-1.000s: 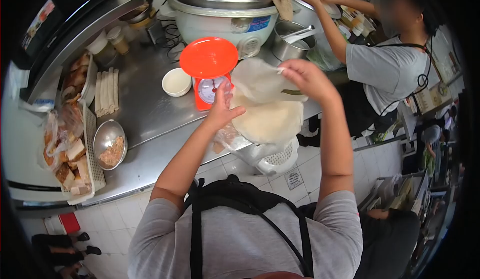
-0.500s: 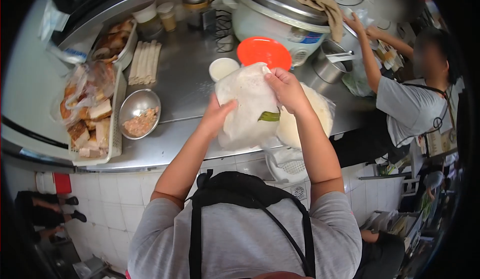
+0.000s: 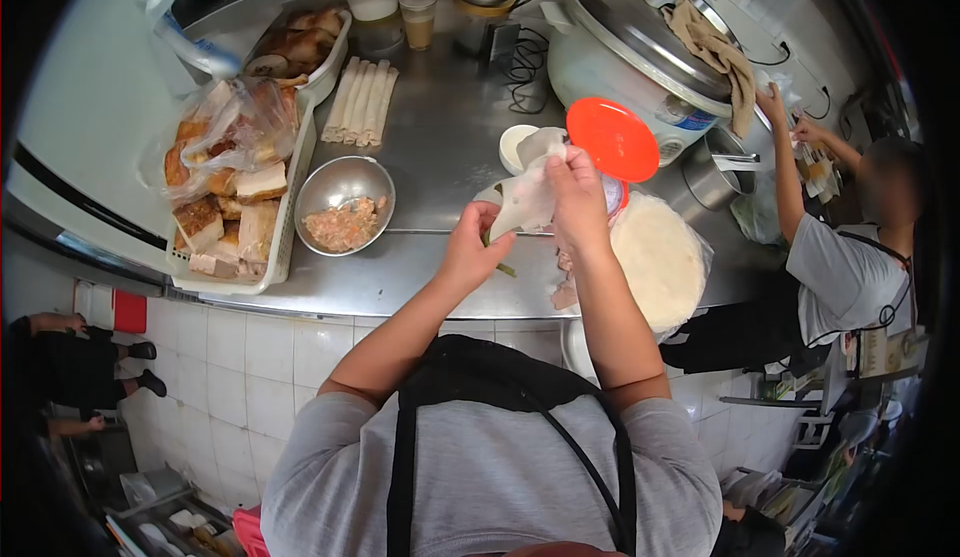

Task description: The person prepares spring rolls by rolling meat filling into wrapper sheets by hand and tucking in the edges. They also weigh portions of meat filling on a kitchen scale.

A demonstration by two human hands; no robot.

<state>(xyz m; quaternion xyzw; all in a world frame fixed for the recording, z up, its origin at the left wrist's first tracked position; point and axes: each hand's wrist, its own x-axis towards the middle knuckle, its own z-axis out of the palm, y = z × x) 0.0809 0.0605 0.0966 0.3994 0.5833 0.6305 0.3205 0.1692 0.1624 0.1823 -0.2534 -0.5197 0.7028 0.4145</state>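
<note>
A thin white wrapper sheet (image 3: 528, 197) is bunched between my two hands above the counter. My right hand (image 3: 578, 192) pinches its upper right part. My left hand (image 3: 470, 252) holds its lower left edge, with fingers partly hidden. A green strip (image 3: 506, 270), like a leaf or vegetable piece, sticks out below my left hand. Beside my right forearm lies a stack of round pale wrappers (image 3: 655, 262) on plastic. A small white bowl (image 3: 513, 149) and an orange-red plate (image 3: 612, 140) are just beyond the hands. Pinkish pieces (image 3: 566, 285) show beside my right forearm.
At left are a metal bowl (image 3: 345, 182) of minced filling, white rolls (image 3: 360, 102) and a white basket (image 3: 285, 227) of roasted meat chunks. A large lidded cooker (image 3: 620, 77) stands behind the plate. Another person (image 3: 850, 277) works at right near a metal pot (image 3: 712, 172).
The sheet, spread wide earlier, is now bunched up smaller. Both hands have shifted right and slightly down in view, and the pinkish pieces have become visible. The whole view has shifted too.
</note>
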